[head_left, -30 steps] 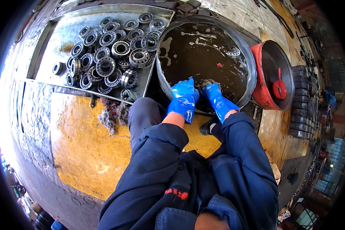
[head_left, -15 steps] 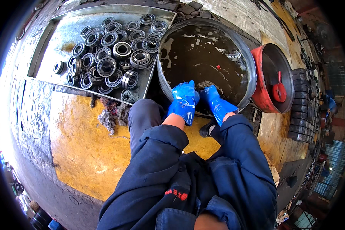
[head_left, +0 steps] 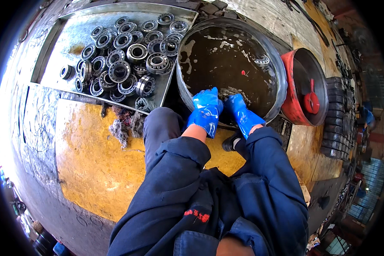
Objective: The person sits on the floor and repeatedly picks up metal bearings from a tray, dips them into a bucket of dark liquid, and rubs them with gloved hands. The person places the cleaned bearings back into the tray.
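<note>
Both my hands wear blue rubber gloves and are close together inside the near rim of a round metal tub (head_left: 281, 91) of murky brown liquid. My left hand (head_left: 206, 109) is closed, with its fingers bent over at the near side of the tub. My right hand (head_left: 238, 111) dips beside it, fingertips pointing down and partly hidden. A greyish, ragged wet clump (head_left: 234, 91) shows at the surface just beyond the gloves; what they grip under it cannot be made out. A bearing (head_left: 262, 61) sits partly in the liquid at the tub's right side, near a small red piece (head_left: 243, 73).
Left of the tub, a shallow metal tray (head_left: 55, 47) holds many roller bearings (head_left: 119, 71). Grey rags (head_left: 121, 130) lie at its near edge. A red drum (head_left: 289, 87) with a red scoop (head_left: 311, 102) stands right of the tub, beside stacked dark metal parts (head_left: 333, 115).
My hands stay almost in place, working slightly at the liquid. The ragged clump shows a little more beyond the gloves.
</note>
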A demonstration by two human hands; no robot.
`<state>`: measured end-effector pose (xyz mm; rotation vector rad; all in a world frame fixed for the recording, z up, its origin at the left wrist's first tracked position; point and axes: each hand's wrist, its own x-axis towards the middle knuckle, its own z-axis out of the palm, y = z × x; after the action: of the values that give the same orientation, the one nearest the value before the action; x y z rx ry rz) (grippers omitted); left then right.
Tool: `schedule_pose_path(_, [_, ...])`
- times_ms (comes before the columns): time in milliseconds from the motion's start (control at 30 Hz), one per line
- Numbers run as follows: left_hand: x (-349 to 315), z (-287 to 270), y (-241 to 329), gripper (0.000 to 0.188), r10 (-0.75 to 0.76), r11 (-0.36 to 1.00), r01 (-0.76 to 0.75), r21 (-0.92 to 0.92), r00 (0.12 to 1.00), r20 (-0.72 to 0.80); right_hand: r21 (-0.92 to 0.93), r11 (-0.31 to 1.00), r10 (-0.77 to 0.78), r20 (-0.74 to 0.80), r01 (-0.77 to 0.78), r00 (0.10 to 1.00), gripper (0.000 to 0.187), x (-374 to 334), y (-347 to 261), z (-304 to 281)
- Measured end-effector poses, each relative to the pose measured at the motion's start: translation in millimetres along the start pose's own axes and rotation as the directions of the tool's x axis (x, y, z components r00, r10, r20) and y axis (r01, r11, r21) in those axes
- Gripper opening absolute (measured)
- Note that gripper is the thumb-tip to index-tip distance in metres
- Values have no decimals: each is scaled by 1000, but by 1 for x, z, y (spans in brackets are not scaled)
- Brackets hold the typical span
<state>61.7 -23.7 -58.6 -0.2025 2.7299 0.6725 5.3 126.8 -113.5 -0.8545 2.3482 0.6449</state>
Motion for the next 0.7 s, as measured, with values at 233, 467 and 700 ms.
schedule_pose_path(233, [-2, 2, -5, 48, 5, 1000, -5, -9, 1000, -7, 744, 655, 313, -108, -132, 944, 40, -31, 20, 43])
schedule_pose_path(467, [-2, -6, -2, 52, -9, 999, 9, 33, 1000, 3, 163, 976, 138, 54, -145, 989, 31, -3, 2, -14])
schedule_pose_path(700, [-3, -5, -7, 61, -18, 999, 19, 34, 1000, -5, 756, 640, 348, -129, -135, 929, 32, -27, 8, 21])
